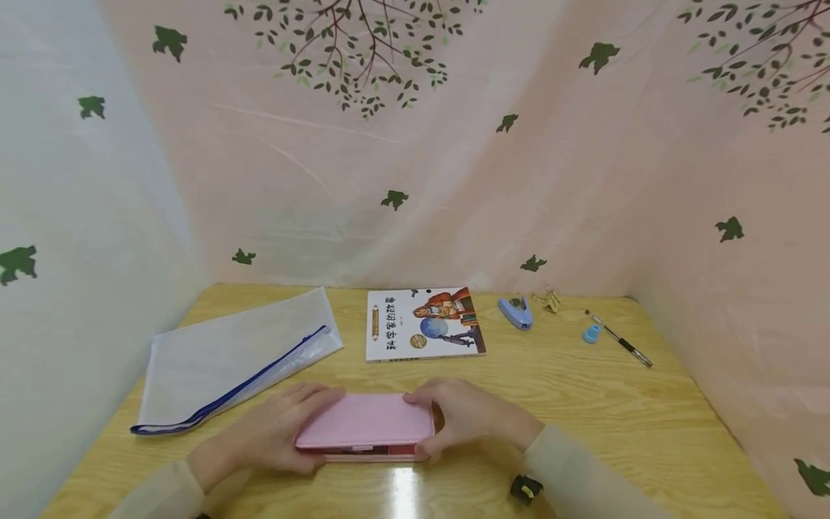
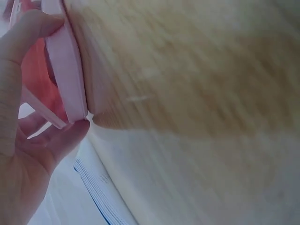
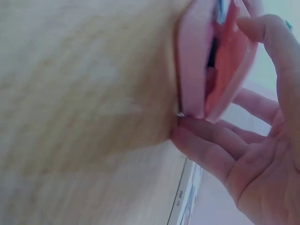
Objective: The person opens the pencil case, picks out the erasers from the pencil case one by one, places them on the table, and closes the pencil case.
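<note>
A pink flat case (image 1: 366, 422) lies on the table in front of me, its lid a little raised. Through the gap in front, red and dark contents show, too little to tell what they are. At its left end my left hand (image 1: 279, 429) holds it, the thumb (image 2: 47, 23) on the pink wall and fingers around the far corner. My right hand (image 1: 463, 418) grips the right end. In the right wrist view, its thumb (image 3: 255, 28) touches the lid's edge and its fingers reach the back corner.
On the wooden table (image 1: 551, 404) lie a clear zip pouch (image 1: 240, 353) at left and a picture book (image 1: 424, 324) behind the case. Farther right are a blue stapler-like tool (image 1: 515, 313), a gold clip (image 1: 551, 300), a small blue cone (image 1: 591, 333) and a pen (image 1: 619, 339).
</note>
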A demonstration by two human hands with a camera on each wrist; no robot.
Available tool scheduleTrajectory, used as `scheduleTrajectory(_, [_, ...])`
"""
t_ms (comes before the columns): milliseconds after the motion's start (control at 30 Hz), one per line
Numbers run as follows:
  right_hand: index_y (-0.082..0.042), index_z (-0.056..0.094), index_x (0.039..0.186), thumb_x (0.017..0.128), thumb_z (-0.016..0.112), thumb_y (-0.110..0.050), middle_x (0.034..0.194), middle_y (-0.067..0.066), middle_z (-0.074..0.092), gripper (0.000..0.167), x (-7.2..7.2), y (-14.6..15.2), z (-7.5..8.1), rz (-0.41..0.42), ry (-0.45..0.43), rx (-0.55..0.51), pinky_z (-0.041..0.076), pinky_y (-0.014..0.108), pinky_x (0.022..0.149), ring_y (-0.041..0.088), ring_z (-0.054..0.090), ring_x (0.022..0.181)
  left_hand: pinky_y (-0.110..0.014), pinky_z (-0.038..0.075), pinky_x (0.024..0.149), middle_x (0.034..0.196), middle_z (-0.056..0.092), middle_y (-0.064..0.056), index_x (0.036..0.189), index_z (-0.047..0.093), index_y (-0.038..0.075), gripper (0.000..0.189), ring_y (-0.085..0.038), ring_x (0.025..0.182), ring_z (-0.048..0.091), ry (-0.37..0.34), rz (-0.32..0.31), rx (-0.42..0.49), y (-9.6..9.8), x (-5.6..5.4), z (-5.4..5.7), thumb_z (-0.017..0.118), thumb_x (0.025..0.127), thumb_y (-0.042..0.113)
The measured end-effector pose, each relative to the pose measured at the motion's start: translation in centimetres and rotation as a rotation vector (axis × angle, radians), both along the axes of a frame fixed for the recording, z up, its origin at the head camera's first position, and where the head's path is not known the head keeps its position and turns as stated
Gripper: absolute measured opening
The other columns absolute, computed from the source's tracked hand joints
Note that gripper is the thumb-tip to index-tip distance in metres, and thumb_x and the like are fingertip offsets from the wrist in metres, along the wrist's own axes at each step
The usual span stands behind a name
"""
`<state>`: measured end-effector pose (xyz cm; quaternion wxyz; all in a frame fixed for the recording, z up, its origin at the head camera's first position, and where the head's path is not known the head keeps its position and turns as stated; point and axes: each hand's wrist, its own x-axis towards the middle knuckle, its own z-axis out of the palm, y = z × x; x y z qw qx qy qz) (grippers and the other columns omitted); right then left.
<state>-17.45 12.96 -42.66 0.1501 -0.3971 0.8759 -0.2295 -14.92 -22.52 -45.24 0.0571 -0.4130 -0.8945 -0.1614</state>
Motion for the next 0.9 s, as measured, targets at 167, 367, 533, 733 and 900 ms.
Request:
scheduleTrajectory(167, [-0.013, 0.057, 0.145, 0.087, 0.075, -0.054, 0.139, 0.0, 0.06, 0.074, -1.3, 0.8, 0.2, -0.052, -0.216, -0.083, 0.047, 0.031, 0.103, 0.011, 0.058, 0.122, -0.04, 0.042, 0.11, 0.151, 0.048, -0.008, 0.158, 0.033, 0.011, 0.11, -0.025, 0.133, 0.051, -0.261, -0.006, 0.226, -0.8, -0.3, -0.3, 0.09, 0.072, 0.05])
scheduleTrajectory(367, [-0.018, 0.044, 0.155, 0.099, 0.061, -0.052, 0.142, 0.014, 0.056, 0.068, -2.5, 1.9, 0.2, -0.133, -0.502, -0.207, 0.057, 0.033, 0.089, 0.021, 0.065, 0.115, -0.028, 0.043, 0.106, 0.152, 0.031, -0.022, 0.164, 0.003, 0.019, 0.136, -0.024, 0.128, 0.052, -0.535, -0.042, 0.493, -1.8, -0.6, -0.7, 0.097, 0.067, 0.031])
scheduleTrajectory(533, [-0.011, 0.037, 0.157, 0.106, 0.042, -0.053, 0.139, 0.019, 0.057, 0.066, -3.3, 2.6, -0.2, -0.217, -0.713, -0.334, 0.059, 0.041, 0.086, 0.031, 0.068, 0.11, -0.03, 0.042, 0.108, 0.151, 0.023, -0.02, 0.162, -0.012, 0.025, 0.145, -0.035, 0.129, 0.052, -0.602, -0.025, 0.546, -1.9, -0.7, -0.8, 0.098, 0.067, 0.024])
scheduleTrajectory(733, [-0.008, 0.042, 0.152, 0.105, 0.036, -0.061, 0.122, 0.014, 0.068, 0.071, -4.0, 2.9, -0.9, -0.291, -0.855, -0.38, 0.059, 0.044, 0.086, 0.032, 0.069, 0.102, -0.032, 0.044, 0.107, 0.15, 0.02, -0.017, 0.161, -0.013, 0.028, 0.148, -0.036, 0.127, 0.053, -0.591, 0.028, 0.519, -1.7, -0.6, -0.9, 0.099, 0.065, 0.023])
scheduleTrajectory(900, [-0.008, 0.041, 0.152, 0.105, 0.034, -0.062, 0.121, 0.017, 0.067, 0.071, -4.5, 2.6, -1.5, -0.283, -0.927, -0.428, 0.059, 0.045, 0.085, 0.034, 0.069, 0.101, -0.033, 0.044, 0.108, 0.152, 0.021, -0.019, 0.162, -0.013, 0.029, 0.149, -0.036, 0.127, 0.054, -0.582, 0.05, 0.506, -1.8, -0.7, -0.9, 0.1, 0.063, 0.027])
